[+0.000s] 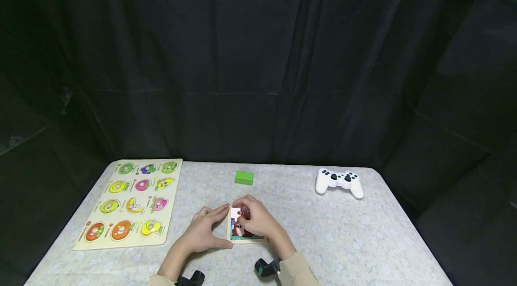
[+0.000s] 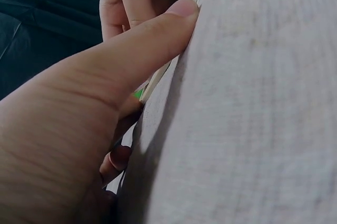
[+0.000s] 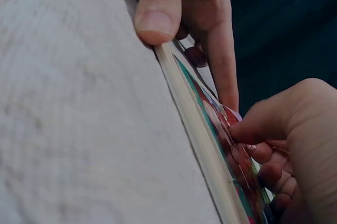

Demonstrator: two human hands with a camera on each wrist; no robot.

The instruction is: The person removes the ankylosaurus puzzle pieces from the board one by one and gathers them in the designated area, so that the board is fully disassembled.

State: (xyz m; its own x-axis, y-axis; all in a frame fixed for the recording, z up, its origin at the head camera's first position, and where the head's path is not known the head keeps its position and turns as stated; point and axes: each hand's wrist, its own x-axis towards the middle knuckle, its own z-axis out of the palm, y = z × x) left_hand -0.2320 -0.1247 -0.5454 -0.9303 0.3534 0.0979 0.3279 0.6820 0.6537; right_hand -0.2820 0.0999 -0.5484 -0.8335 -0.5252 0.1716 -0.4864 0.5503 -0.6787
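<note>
A small wooden-framed jigsaw puzzle point(image 1: 248, 241) with a colourful picture lies flat on the table. My left hand point(image 1: 204, 228) spans its left side, thumb and forefinger stretched out straight. The thumb presses the near left corner of the frame point(image 3: 181, 95), and the forefinger touches the far left corner. Over the picture, my right hand point(image 1: 258, 219) pinches a puzzle piece point(image 3: 231, 114) between thumb and fingers, near a white patch in the upper left. The fingers partly hide that piece, and the right hand covers the puzzle's right part.
A fruit puzzle board point(image 1: 169, 214) lies at the left. Behind the small puzzle is a green block point(image 1: 244, 178). A white game controller point(image 1: 339, 182) rests at the back right. A dark curtain point(image 1: 250, 66) hangs behind the patterned tabletop point(image 1: 343, 241).
</note>
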